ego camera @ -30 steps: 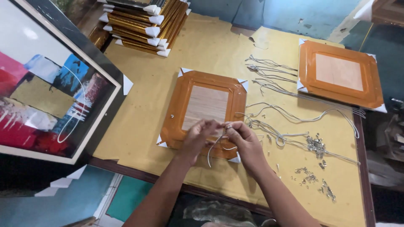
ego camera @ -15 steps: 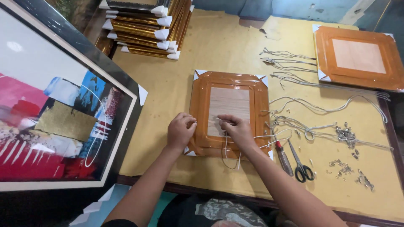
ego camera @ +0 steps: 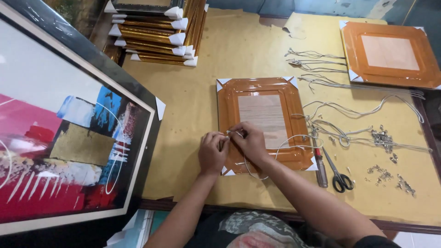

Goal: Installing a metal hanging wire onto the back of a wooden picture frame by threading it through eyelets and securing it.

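While both hands meet at the left rail of the orange frame (ego camera: 260, 124) near the table's (ego camera: 239, 50) front edge, the left hand (ego camera: 212, 153) and right hand (ego camera: 247, 140) pinch a white cord (ego camera: 257, 172). Two orange frames lie flat; one pair of scissors (ego camera: 339, 173), one screwdriver (ego camera: 320, 168).

Paper-covered table (ego camera: 220, 69) — frames (ego camera: 262, 123), cords (ego camera: 349, 110), scissors (ego camera: 337, 172), screwdriver (ego camera: 320, 166)

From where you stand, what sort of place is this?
Probably a picture-framing workshop: a stack of gilt frames with protected corners, an orange frame lying face down under both hands, loose hanging cords, and scissors on the paper-covered table.
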